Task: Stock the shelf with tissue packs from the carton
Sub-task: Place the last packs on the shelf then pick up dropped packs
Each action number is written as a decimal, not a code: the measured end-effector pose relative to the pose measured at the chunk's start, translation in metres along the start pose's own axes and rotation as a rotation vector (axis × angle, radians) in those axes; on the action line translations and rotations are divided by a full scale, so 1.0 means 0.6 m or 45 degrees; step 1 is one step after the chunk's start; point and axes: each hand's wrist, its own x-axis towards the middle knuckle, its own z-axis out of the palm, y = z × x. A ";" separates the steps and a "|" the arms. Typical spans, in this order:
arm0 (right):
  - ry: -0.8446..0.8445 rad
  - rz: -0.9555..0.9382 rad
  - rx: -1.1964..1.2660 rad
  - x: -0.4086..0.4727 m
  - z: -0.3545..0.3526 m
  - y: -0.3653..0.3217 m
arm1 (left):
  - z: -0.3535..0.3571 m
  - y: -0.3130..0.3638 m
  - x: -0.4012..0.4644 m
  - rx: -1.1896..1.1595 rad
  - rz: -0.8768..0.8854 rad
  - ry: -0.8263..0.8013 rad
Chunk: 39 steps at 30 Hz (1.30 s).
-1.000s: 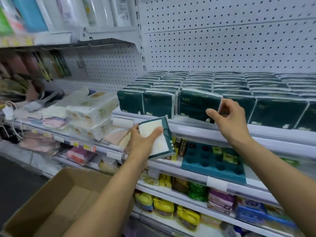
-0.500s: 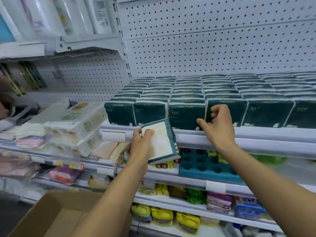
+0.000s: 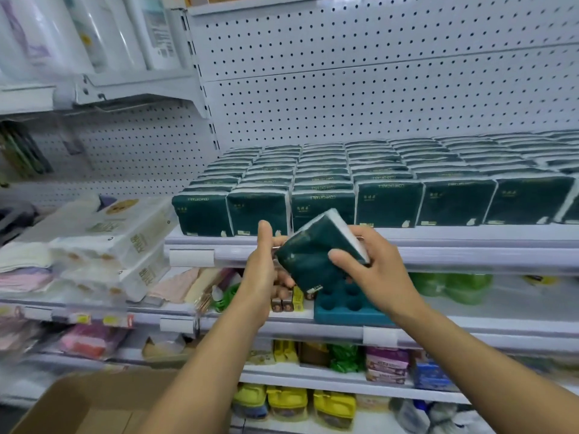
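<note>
While both of my hands meet in front of the white metal shelf (image 3: 438, 238), my left hand (image 3: 266, 270) and right hand (image 3: 372, 270) grip one dark green plastic-wrapped tissue pack (image 3: 313, 255), tilted, fingers curled round it. Rows of matching green packs (image 3: 388, 202) fill the shelf; the brown cardboard carton (image 3: 94, 402) sits lower left.
</note>
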 end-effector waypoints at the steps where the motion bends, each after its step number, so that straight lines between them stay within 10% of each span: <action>1: 0.024 0.116 0.118 0.000 -0.004 -0.006 | 0.002 0.001 -0.003 0.048 0.043 -0.008; 13: -0.062 0.321 0.056 0.006 -0.086 -0.007 | 0.049 0.013 0.014 0.271 0.487 0.032; 19: 0.303 0.162 -0.004 0.027 -0.196 -0.009 | 0.061 0.054 0.070 1.138 1.109 0.376; 25: 0.458 0.134 -0.260 0.062 -0.206 0.034 | 0.067 0.069 0.129 2.134 1.106 0.194; 39: 0.512 0.322 -0.714 0.091 -0.162 0.058 | 0.067 0.050 0.146 1.999 1.102 0.201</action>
